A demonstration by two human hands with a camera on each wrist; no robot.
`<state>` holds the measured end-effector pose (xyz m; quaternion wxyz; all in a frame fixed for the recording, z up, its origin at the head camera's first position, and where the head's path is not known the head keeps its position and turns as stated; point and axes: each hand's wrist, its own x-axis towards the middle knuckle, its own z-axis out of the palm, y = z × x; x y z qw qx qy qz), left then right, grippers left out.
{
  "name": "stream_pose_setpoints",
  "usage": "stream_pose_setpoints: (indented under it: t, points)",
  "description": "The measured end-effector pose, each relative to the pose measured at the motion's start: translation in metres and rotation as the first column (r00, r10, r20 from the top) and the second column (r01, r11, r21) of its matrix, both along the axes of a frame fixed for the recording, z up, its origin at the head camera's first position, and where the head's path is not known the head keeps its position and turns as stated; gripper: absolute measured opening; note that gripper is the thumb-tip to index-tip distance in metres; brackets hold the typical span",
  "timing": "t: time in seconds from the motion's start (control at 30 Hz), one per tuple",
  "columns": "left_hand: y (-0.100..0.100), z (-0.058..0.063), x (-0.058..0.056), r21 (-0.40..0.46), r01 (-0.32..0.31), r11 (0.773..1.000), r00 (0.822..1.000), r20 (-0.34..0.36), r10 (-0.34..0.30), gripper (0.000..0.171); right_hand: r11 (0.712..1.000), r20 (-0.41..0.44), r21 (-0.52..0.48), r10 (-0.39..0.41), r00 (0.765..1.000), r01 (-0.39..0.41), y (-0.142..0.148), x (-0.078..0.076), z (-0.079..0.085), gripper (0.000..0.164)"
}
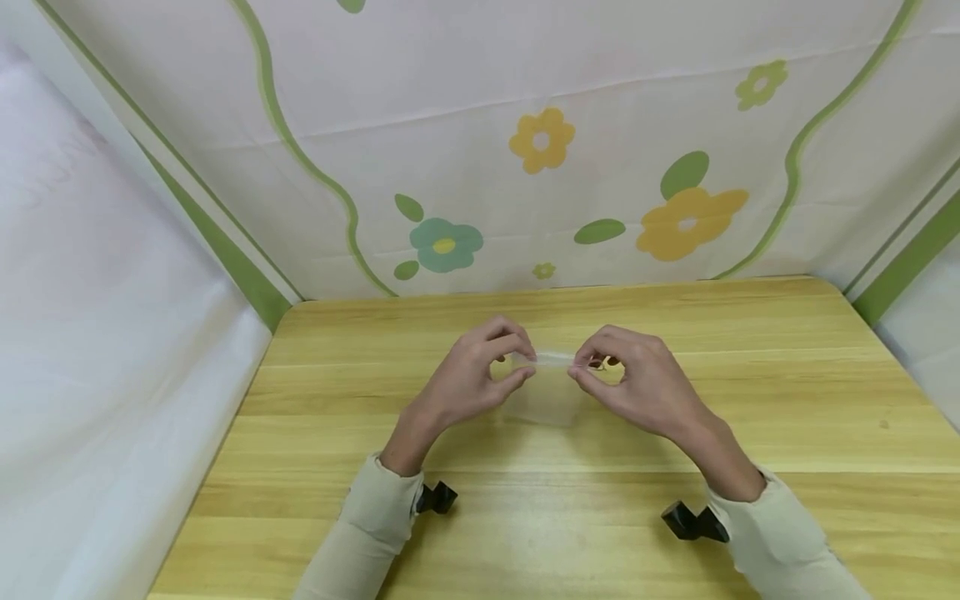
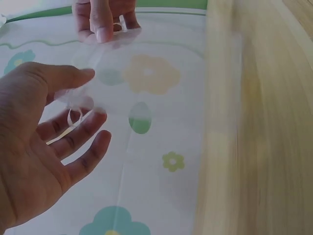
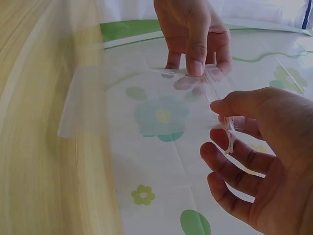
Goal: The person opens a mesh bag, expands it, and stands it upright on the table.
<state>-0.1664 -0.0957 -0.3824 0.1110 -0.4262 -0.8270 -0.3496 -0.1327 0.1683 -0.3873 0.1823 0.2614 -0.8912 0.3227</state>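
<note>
A small, see-through drawstring bag (image 1: 542, 407) hangs above the table, its gathered top edge stretched between both hands. At its left corner my left hand (image 1: 480, 367) pinches that edge between thumb and fingers. My right hand (image 1: 641, 379) grips the opposite corner the same way. Through the thin material in the right wrist view, the left fingers show behind the bag (image 3: 90, 105). A white cord loop (image 3: 231, 140) dangles by the right fingers, and another cord loop (image 2: 73, 117) shows beside the left fingers in the left wrist view. The bag looks flat; its contents cannot be made out.
Below the hands lies a wood-grain table (image 1: 555, 525). A white cloth backdrop (image 1: 450, 150) with flowers and green lines rises behind its far edge, and more white cloth (image 1: 112, 333) hangs on the left. Black mounts (image 1: 682, 521) jut from both sleeve cuffs.
</note>
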Motion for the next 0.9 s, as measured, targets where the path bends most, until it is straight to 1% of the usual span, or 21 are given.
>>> stream_pose_setpoints:
  t: [0.07,0.3,0.5,0.63,0.7,0.77,0.9]
  points:
    - [0.0000,0.0007,0.0007,-0.006,-0.012,1.000,1.000,0.000,0.012,0.006,1.000,-0.011,0.002,-0.011,1.000,0.011,0.0000,0.0002,0.0000,0.014]
    - [-0.0030,0.0019,0.0013,-0.048,-0.064,0.997,0.997,0.029,0.065,0.012,0.998,-0.013,0.050,-0.049,0.999,0.050,0.0003,0.0001,-0.0013,0.021]
    - [-0.0045,0.0025,0.0008,-0.079,-0.081,0.994,0.995,0.054,0.085,0.015,0.995,-0.007,0.087,-0.047,0.999,0.047,0.0007,-0.0022,-0.0024,0.022]
    - [-0.0035,0.0040,0.0017,-0.095,-0.078,0.992,0.993,0.080,0.086,0.016,0.993,-0.003,0.106,-0.051,0.999,0.051,0.0020,-0.0034,-0.0030,0.023]
    - [-0.0028,0.0044,0.0022,-0.091,-0.074,0.993,0.991,0.101,0.083,0.013,0.994,-0.003,0.103,-0.047,0.999,0.047,0.0024,-0.0038,-0.0037,0.022]
    - [-0.0020,0.0047,0.0028,-0.067,-0.066,0.996,0.989,0.126,0.074,0.010,0.996,-0.004,0.085,-0.036,0.999,0.036,0.0025,-0.0043,-0.0043,0.019]
    - [-0.0006,0.0056,0.0042,-0.018,-0.049,0.999,0.987,0.151,0.051,0.005,1.000,0.004,0.016,0.021,1.000,-0.021,0.0011,-0.0050,-0.0060,0.012]
